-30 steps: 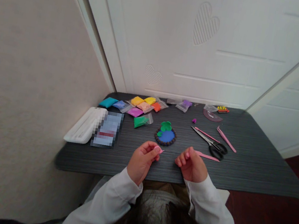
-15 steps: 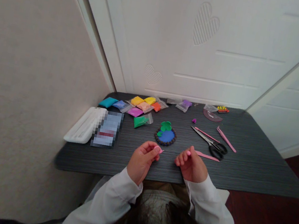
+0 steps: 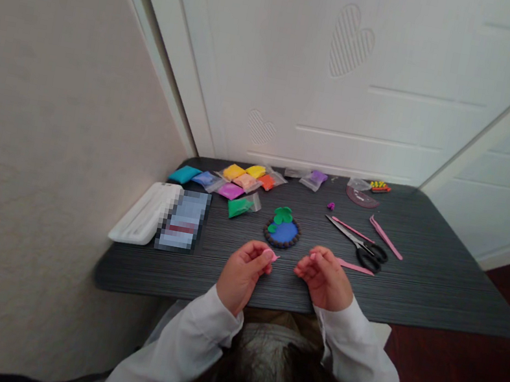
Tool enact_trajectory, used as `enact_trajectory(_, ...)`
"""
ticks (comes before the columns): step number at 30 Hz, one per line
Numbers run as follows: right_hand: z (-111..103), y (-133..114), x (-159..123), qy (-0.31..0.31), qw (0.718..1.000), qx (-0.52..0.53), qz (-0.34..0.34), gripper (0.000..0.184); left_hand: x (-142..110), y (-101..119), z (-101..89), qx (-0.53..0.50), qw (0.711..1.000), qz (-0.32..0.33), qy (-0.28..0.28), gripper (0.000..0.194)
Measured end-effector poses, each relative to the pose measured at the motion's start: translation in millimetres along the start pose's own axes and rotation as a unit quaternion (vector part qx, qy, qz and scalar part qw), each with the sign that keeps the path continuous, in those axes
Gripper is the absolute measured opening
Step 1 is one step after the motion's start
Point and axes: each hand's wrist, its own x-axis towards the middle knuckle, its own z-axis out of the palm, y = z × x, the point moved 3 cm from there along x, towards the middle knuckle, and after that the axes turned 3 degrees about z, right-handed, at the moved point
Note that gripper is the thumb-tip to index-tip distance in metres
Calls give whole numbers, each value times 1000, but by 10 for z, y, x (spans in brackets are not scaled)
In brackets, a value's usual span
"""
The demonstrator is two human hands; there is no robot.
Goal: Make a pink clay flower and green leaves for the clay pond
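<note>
Head view, clock directions taken from the blue disc (image 3: 286, 231). The disc lies flat on the dark table (image 3: 200, 280), ringed by a dark beaded rim (image 3: 280, 246) and bearing green leaves (image 3: 283, 215) from 9 to 12 o'clock. At 7 o'clock, the left hand (image 3: 243, 274) pinches pink clay (image 3: 275, 258) between thumb and fingers; a thin tip of the clay points toward 3 o'clock. At 4 o'clock, the right hand (image 3: 326, 281) has thumb and forefinger closed on a small pink bit (image 3: 313, 255), largely hidden, its other fingers loosely curled. The hands are apart. Just beyond the right hand lies a pink strip (image 3: 360, 268). At 3 o'clock are black-handled scissors (image 3: 359, 243), blades toward the disc, with pink tweezers (image 3: 387, 237) farther out. At 2 o'clock: a purple piece (image 3: 330, 206) and, beyond it, a protractor (image 3: 363, 199). At 10 o'clock: a green packet (image 3: 239, 207). At 9 o'clock, well apart: a white case (image 3: 147, 213).
</note>
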Motion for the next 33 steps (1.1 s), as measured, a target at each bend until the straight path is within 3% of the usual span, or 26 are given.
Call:
enact_trajectory(7, 37, -8, 19, -20, 998, 48, -34, 34, -15, 28, 24, -1, 1000, -5, 5, 10)
enact_trajectory(15, 8, -4, -1, 12, 999, -25, -30, 21, -9, 19, 18, 1, 1000, -3, -7, 8)
enact_trajectory(19, 1, 7, 21, 18, 1000, 25, 3, 17, -8, 16, 14, -2, 1000, -3, -3, 9)
enact_trajectory(22, 12, -6, 28, -5, 997, 71, -19, 28, -8, 17, 16, -5, 1000, 0, -4, 8)
enact_trajectory(29, 31, -26, -14, -9, 997, -12, -71, 33, -14, 26, 19, -2, 1000, -2, 4, 9)
enact_trajectory(33, 23, -22, -12, 9, 999, -11, -45, 26, -15, 35, 22, -3, 1000, -13, 11, 11)
